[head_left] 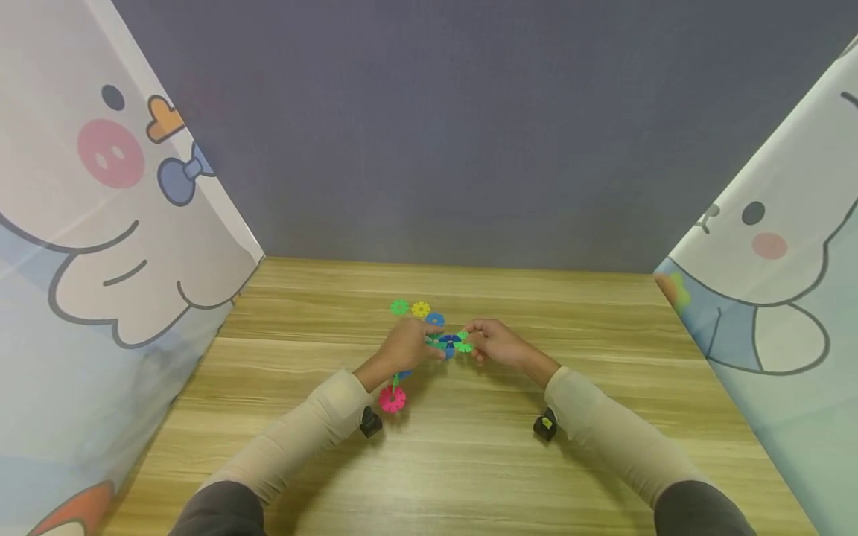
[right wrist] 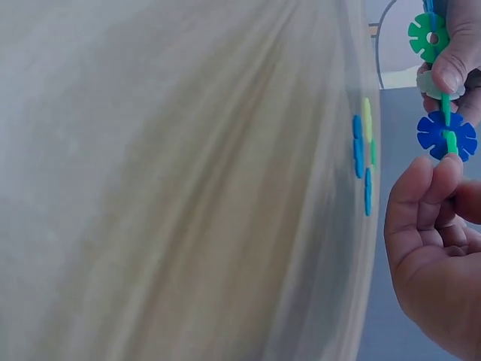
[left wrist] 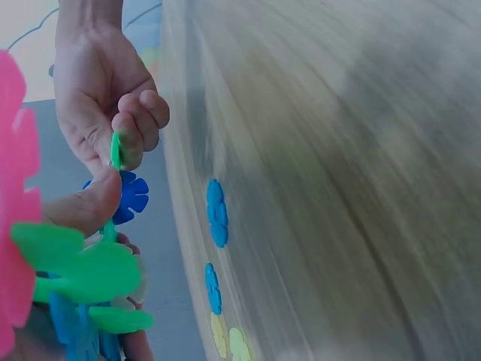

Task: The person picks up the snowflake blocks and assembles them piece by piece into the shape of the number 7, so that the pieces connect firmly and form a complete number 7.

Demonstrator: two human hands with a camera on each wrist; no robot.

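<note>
Pinching the green disc (head_left: 463,347) at the dark-blue disc's (right wrist: 431,137) three o'clock, the right hand (head_left: 503,345) is facing the left hand (head_left: 405,345), which is gripping the chain (right wrist: 438,83) at nine, seemingly steadying it.

A wood-grain table (head_left: 482,469) meets a grey wall (head_left: 429,134) at the back. The left panel (head_left: 40,179), cartoon-printed, shows a blue bow (head_left: 176,182); the right panel (head_left: 798,342), printed likewise, shows a pink cheek (head_left: 769,246).

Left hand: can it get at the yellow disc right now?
Probably yes, but not freely: the left hand grips the chain of discs, so it may need to let go first. The yellow disc lies just beyond it on the table, with nothing seen on top.
</note>
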